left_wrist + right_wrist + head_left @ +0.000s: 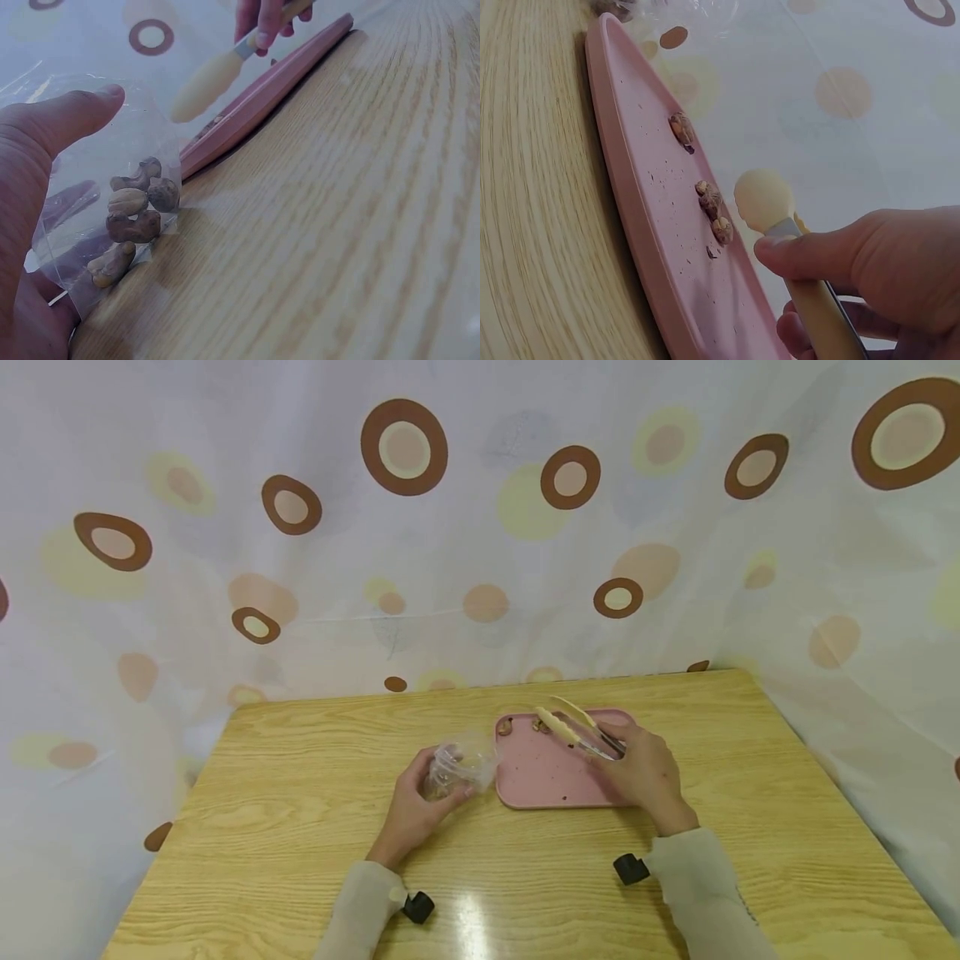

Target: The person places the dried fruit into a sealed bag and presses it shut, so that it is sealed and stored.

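My left hand (411, 814) holds a clear plastic bag (468, 767) upright at the tray's left end, thumb on one side and fingers on the other. Several brown-skinned cashews (133, 201) lie in the bottom of that bag. In my right hand (651, 775) are tongs with cream-coloured tips (557, 723) and metal arms, gripped over the right part of a pink tray (532, 783). The tips hang apart above the tray, with nothing seen between them. A few cashews (711, 204) rest along the tray's far side, and one more cashew (505, 727) sits near its far left corner.
Small dark crumbs (681, 225) are scattered over the tray. It stands on a wood-grain table (315, 793), towards the back edge. Behind the table hangs a pale cloth (450, 552) printed with brown and yellow circles.
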`<action>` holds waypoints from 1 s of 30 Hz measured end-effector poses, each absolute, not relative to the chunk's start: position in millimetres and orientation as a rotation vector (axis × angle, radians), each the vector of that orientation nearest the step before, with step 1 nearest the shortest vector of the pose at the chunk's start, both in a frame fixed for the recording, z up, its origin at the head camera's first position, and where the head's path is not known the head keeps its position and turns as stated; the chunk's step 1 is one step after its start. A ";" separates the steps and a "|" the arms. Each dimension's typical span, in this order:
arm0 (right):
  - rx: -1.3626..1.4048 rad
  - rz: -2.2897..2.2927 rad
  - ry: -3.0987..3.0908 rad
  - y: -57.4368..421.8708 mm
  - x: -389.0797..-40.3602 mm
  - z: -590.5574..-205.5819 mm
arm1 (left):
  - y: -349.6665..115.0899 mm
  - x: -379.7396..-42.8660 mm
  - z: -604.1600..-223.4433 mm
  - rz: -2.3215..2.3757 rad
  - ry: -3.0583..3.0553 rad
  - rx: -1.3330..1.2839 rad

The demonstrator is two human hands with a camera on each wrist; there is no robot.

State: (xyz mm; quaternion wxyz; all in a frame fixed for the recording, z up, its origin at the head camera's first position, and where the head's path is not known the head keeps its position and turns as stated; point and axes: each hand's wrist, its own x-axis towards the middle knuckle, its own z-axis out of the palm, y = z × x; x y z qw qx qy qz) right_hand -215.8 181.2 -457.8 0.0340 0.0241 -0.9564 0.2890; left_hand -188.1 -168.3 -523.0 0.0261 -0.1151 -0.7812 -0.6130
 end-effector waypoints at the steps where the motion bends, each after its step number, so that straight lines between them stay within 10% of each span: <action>1: 0.055 0.895 -2.950 181.0 -215.7 -458.0 | -168.2 -188.0 -523.1 -1.894 -2.415 -0.355; 30: -0.143 0.808 -3.071 176.6 -209.1 -453.9 | -167.7 -187.5 -522.2 -1.903 -2.425 -0.350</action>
